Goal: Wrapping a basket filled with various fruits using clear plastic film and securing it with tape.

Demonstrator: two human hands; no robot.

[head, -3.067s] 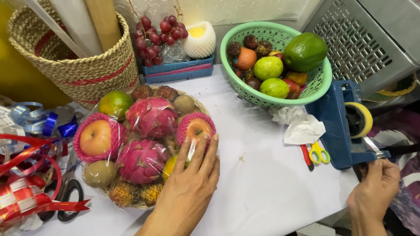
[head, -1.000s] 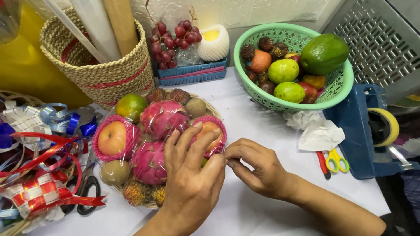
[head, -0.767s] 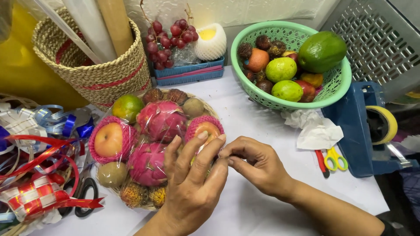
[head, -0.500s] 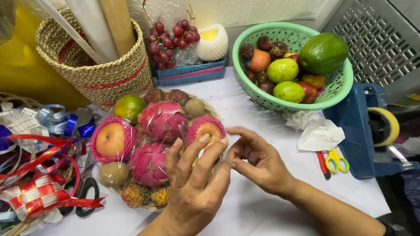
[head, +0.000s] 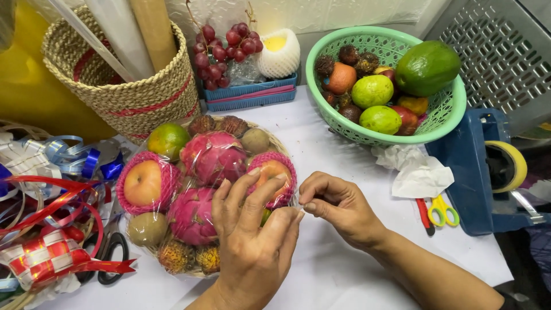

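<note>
A round woven tray (head: 280,142) of fruit wrapped in clear film sits at the centre left. It holds two pink dragon fruits (head: 213,156), apples in pink foam nets (head: 144,182) and smaller fruit. My left hand (head: 252,229) lies spread on the film at the tray's right side, fingertips over the right netted apple (head: 274,172). My right hand (head: 338,206) is just right of it, thumb and fingers pinched on a small piece of clear tape, barely visible, at the film's edge and touching my left fingertips.
A green basket (head: 338,129) of mixed fruit stands at the back right. A blue tape dispenser (head: 470,166), crumpled tissue (head: 413,169) and small scissors (head: 441,209) lie right. Grapes (head: 221,49), a woven basket (head: 138,97), ribbons (head: 46,229) and black scissors (head: 112,258) lie left.
My right hand came from the tape dispenser to the tray's right side and closed up against my left fingertips. My left hand stayed on the film, fingers shifting slightly.
</note>
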